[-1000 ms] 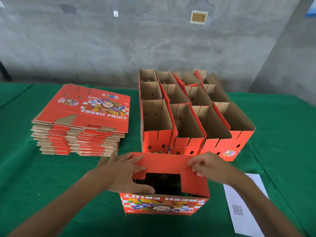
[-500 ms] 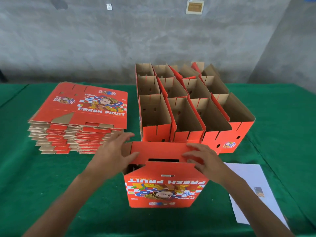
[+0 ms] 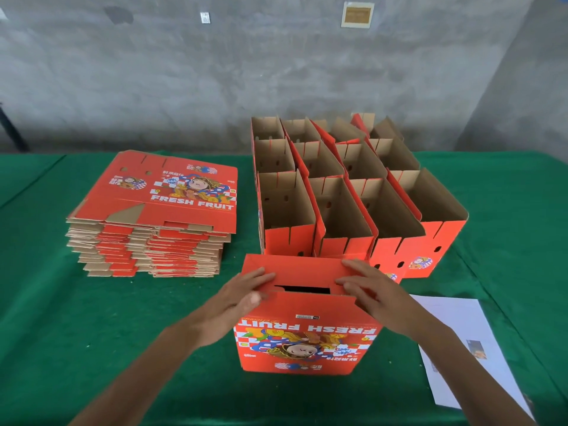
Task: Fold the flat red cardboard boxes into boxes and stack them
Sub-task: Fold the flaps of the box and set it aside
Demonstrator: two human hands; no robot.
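"FRESH FRUIT" reads on the top flat box point(image 3: 159, 195) and, upside down, the folded box point(image 3: 307, 339).

Boxes point(image 3: 307, 339) printed red cardboard, raw brown inside; desk point(image 3: 61, 302) green felt-like cloth; wall point(image 3: 215, 72) rough concrete; sheet point(image 3: 461, 348) paper.

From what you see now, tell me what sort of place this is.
Probably a plain packing or workshop room: a bare grey concrete wall, a table under green cloth, a stack of flat red "FRESH FRUIT" cartons beside rows of folded open boxes.
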